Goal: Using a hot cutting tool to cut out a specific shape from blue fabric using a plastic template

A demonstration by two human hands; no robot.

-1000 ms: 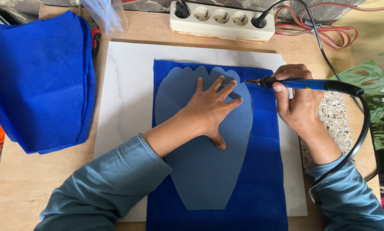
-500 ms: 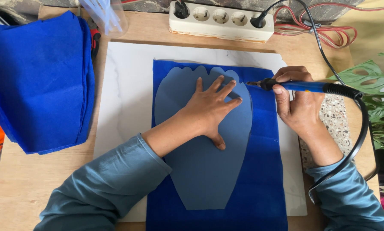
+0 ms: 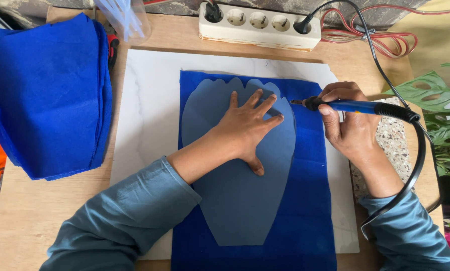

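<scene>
no labels, signs or screens show; only a clear plastic bag [image 3: 126, 19] lies at the top edge.

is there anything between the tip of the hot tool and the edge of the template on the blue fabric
Nothing visible. The right hand holds the tool with its tip at the template edge; the left hand lies flat on the template, apart from the tip.

Body in view: two forearms and two bare hands, entering from the lower edge of the frame. Both arms wear long sleeves of a plain, muted teal-blue knit fabric without print or pattern.

Left sleeve [image 3: 119, 221]: lower left of the frame, cuff pushed back from the wrist, soft folds along its length.

Right sleeve [image 3: 410, 236]: lower right corner, cuff ending at the wrist.

Left hand [image 3: 247, 130] and right hand [image 3: 348, 123]: no gloves, rings or watch visible.
</scene>
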